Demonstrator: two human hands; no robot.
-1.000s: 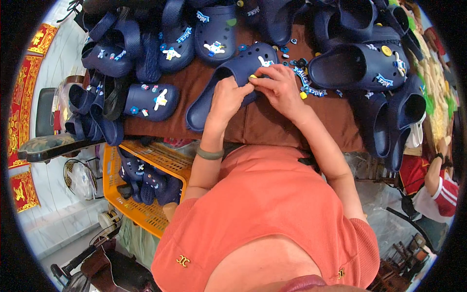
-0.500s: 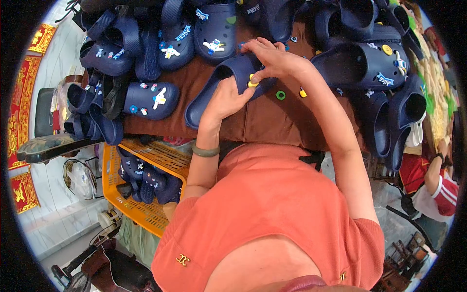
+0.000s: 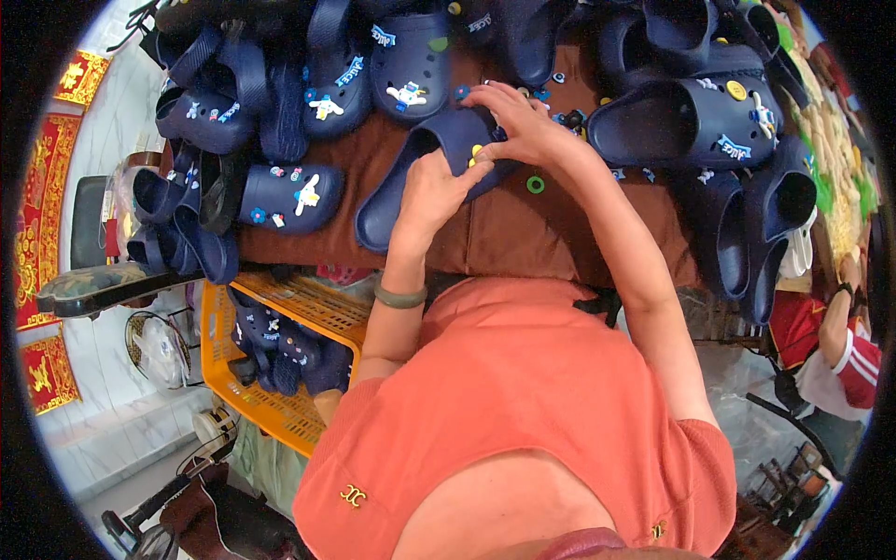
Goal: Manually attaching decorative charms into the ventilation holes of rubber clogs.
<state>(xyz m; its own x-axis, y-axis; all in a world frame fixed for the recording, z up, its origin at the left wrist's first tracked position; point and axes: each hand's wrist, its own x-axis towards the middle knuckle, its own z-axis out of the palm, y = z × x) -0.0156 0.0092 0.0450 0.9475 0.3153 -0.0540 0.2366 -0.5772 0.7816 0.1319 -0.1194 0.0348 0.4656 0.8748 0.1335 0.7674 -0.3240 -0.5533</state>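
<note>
A navy foam clog [image 3: 385, 213] rests on the brown cloth in front of me, its heel toward the lower left. My left hand [image 3: 434, 194] reaches into the foot opening and grips the clog, fingers hidden inside. Over the toe arches my right hand [image 3: 530, 126], its thumb against a yellow shoe charm [image 3: 476, 153] on the upper and its fingers bent over the far side. The two thumbs nearly meet at this charm. Just right of the toe lies a green ring-shaped charm [image 3: 535, 185].
More decorated navy clogs crowd the brown cloth [image 3: 560, 229], including one at left [image 3: 291, 198] and one at right [image 3: 691, 121]. Loose charms [image 3: 569, 119] lie beyond my right wrist. An orange crate [image 3: 280, 425] of clogs stands lower left. Another person's arm [image 3: 840, 322] shows far right.
My right hand has shifted slightly, its thumb lower over the yellow charm. A small yellow piece near my right forearm no longer shows, and dark charms beyond the wrist have come into view.
</note>
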